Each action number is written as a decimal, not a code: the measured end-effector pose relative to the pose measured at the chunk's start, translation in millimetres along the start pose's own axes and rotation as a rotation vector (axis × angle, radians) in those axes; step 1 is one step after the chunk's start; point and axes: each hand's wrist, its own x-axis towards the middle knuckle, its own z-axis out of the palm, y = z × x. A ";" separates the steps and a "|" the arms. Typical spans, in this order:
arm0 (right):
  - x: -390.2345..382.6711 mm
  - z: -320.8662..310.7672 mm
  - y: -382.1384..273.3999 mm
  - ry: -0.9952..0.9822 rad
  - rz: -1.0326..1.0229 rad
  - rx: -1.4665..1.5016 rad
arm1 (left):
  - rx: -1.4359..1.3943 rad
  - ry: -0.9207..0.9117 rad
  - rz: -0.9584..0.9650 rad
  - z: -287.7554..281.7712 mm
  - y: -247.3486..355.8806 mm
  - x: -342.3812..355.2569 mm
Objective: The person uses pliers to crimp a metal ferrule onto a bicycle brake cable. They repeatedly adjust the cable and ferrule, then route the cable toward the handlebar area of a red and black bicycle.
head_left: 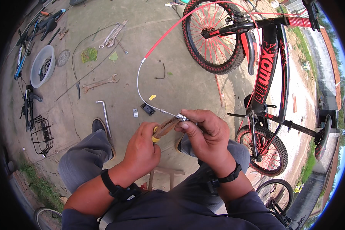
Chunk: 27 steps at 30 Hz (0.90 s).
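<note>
My left hand grips rusty pliers with yellow handles, jaws pointing up and right. My right hand pinches the metal end of a brake cable where the pliers' jaws meet it. The bare steel cable curves up to a red cable housing that runs to the handlebar of a black and red bicycle lying on the concrete to the right. My knees in grey trousers are under both hands.
On the concrete lie a rusty spanner, chrome wrenches, an L-shaped hex key, a small black part, a plastic bowl and a wire basket. More bicycle wheels sit at lower right.
</note>
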 end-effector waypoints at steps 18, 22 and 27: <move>1.1 -1.2 3.7 0.054 -0.119 -0.131 | 0.106 0.087 0.049 8.1 -4.4 -1.5; 1.7 -1.8 2.8 0.060 -0.134 -0.140 | 0.109 0.082 0.048 7.5 -3.2 -0.8; 2.3 -0.6 4.2 0.087 -0.132 -0.139 | 0.109 0.091 0.068 9.1 -7.7 -0.5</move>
